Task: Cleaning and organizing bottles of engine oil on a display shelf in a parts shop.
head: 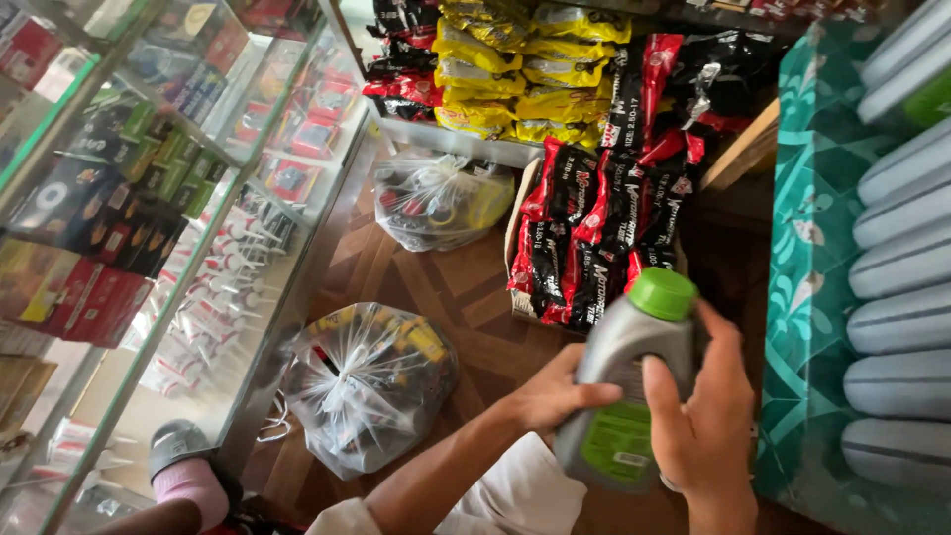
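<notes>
Hands, left hand (550, 394) and right hand (705, 421), clasp grey bottle (634, 386) over seemingly wooden floor (466, 297) beside glass counter (198, 228).

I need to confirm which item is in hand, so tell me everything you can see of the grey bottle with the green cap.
The grey bottle looks like moulded plastic, with a round bright green screw cap that is on. A green label covers its lower front. It is held nearly upright, tilted slightly, above the wooden floor. The left hand grips its side from behind, and the right hand wraps its front, fingers over the label. It rests on nothing else.
</notes>
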